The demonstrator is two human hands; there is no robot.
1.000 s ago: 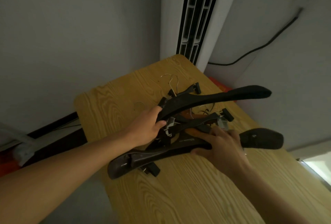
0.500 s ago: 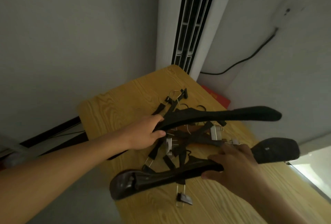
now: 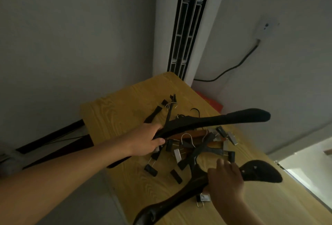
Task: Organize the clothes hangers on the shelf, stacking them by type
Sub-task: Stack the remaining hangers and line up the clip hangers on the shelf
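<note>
Two broad dark coat hangers are up off the wooden shelf (image 3: 115, 116), one in each of the person's hands. The left hand (image 3: 145, 140) has its fingers and thumb curled round the near end of the upper coat hanger (image 3: 224, 119), which stretches off to the right above the heap, its wide rounded tip far out on that side. The right hand (image 3: 225, 179) grips the lower coat hanger (image 3: 179, 199) about its middle, fingers wrapped over the top; one fat end pokes out right of the knuckles, the other dips toward the near left edge of the shelf. Between the two hands a tangle of clip hangers (image 3: 194, 150) lies on the shelf, dark bars crossing each other with metal clips and wire hooks sticking out at all angles. A white air conditioner (image 3: 181, 27) stands in the far corner, and a black cable (image 3: 233, 68) runs from it to a wall socket (image 3: 265, 28) on the right.
</note>
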